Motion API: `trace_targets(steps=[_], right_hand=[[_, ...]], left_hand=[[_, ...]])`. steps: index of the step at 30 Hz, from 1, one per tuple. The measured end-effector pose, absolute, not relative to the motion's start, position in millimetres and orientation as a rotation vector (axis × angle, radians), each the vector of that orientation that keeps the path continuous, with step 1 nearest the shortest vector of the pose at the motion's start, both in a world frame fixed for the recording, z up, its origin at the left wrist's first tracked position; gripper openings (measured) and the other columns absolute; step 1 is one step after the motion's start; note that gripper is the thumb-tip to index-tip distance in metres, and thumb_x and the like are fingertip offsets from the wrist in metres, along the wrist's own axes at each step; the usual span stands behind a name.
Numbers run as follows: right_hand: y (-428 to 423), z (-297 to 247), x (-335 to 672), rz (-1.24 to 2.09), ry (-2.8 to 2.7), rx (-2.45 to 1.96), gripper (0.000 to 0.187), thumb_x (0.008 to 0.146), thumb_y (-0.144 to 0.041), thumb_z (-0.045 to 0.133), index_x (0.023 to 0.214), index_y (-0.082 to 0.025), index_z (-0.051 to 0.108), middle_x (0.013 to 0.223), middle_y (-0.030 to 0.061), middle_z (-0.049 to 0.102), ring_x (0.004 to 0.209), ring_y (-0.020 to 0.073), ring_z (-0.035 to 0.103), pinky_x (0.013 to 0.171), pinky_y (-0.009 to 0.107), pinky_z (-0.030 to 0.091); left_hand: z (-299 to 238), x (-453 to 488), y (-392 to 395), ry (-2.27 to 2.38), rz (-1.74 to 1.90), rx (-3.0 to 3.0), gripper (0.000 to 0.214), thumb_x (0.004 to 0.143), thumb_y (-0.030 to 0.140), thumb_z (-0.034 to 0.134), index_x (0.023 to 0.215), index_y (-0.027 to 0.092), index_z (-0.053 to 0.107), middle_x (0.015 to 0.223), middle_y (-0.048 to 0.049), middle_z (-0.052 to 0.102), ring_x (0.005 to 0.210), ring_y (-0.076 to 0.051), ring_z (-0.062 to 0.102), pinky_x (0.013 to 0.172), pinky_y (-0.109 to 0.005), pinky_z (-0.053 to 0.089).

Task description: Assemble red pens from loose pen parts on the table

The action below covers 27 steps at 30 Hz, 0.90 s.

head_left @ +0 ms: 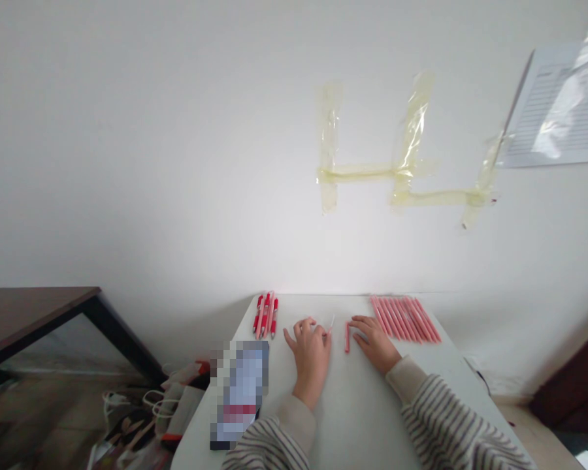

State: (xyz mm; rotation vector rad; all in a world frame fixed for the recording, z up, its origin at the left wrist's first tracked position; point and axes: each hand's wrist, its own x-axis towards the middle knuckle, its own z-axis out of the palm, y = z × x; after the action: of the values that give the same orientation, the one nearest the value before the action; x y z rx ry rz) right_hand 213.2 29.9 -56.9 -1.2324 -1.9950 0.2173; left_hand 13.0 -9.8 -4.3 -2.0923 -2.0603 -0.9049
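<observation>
At left hand (311, 349), pinched white stick (332, 320)

left hand (311, 356): holds thin whitish piece (332, 321) | right hand (377, 344): spread beside short pink tube (347, 339) | white counter (357, 418): pens (266, 316) left, pink row (404, 320) right

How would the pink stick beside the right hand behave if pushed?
Slim and straight, the pink stick is probably stiff and light. Pen-like, it may roll sideways, though the right hand beside it could block one side.
</observation>
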Motion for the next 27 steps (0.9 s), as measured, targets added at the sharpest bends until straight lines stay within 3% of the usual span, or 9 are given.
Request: trace_targets(steps=[14, 19, 27], right_hand=[[29.9, -58.9, 212.7, 0.16, -1.972, -1.183, 0.034, 0.085, -0.012, 0.06, 0.116, -0.023, 0.07, 0.123, 0.0103, 0.069, 0.117, 0.0282, 0.059, 0.104, 0.054, 0.05], [24.6, -43.2, 210.9, 0.119, -1.939, -1.072, 0.028, 0.093, -0.016, 0.056, 0.115, -0.025, 0.07, 0.119, 0.0092, 0.069, 0.115, 0.0256, 0.06, 0.1, 0.049, 0.052], [14.1, -22.9, 206.8, 0.075, -1.978, -0.956, 0.022, 0.095, -0.025, 0.062, 0.115, -0.028, 0.07, 0.114, 0.0077, 0.071, 0.11, 0.0243, 0.059, 0.096, 0.046, 0.054]], left_hand=[[-7.0, 12.6, -9.8, -2.045, -0.979, -2.075, 0.015, 0.088, 0.035, 0.062, 0.084, 0.028, 0.074, 0.119, -0.0057, 0.064, 0.122, -0.028, 0.048, 0.116, -0.07, 0.019], [-3.5, 10.7, -9.7, -2.044, -1.101, -2.109, 0.009, 0.085, 0.032, 0.067, 0.085, 0.028, 0.075, 0.118, -0.0048, 0.064, 0.12, -0.027, 0.051, 0.115, -0.069, 0.024], [-5.0, 4.8, -10.6, -1.885, -1.323, -2.284, 0.006, 0.078, 0.025, 0.075, 0.082, 0.029, 0.077, 0.114, -0.0049, 0.064, 0.118, -0.026, 0.053, 0.11, -0.058, 0.038]])
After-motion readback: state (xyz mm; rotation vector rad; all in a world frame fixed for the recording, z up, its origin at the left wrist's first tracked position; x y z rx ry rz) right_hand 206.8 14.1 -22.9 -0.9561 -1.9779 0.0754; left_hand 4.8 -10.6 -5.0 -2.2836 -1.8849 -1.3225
